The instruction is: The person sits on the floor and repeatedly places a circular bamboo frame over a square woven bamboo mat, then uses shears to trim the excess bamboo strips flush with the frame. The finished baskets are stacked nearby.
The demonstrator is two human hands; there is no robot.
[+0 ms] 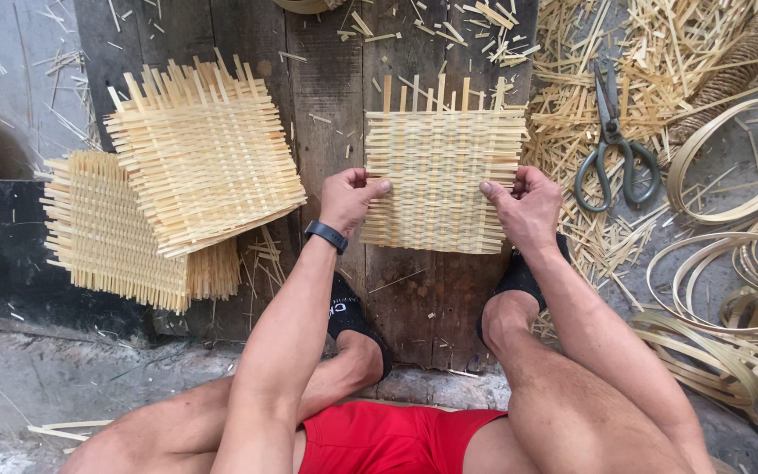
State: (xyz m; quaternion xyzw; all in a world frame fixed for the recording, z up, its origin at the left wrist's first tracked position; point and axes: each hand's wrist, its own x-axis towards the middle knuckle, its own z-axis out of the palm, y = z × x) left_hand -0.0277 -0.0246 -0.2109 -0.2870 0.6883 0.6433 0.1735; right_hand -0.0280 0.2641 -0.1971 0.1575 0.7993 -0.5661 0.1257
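A square woven bamboo mat (440, 175) lies flat on a dark wooden board (326, 96) in front of me. My left hand (348, 197) grips the mat's left edge, thumb on top of the weave. My right hand (526, 204) pinches the right edge the same way. A black band sits on my left wrist (325, 235). Loose strip ends stick out from the mat's far side.
Stacked woven mats (195, 154) lie to the left, more under them (111, 233). Scissors (614, 145) rest on a heap of bamboo offcuts (660, 53) at the right. Coiled bamboo hoops (730, 263) fill the right side. My feet in black shoes rest on the board's near edge.
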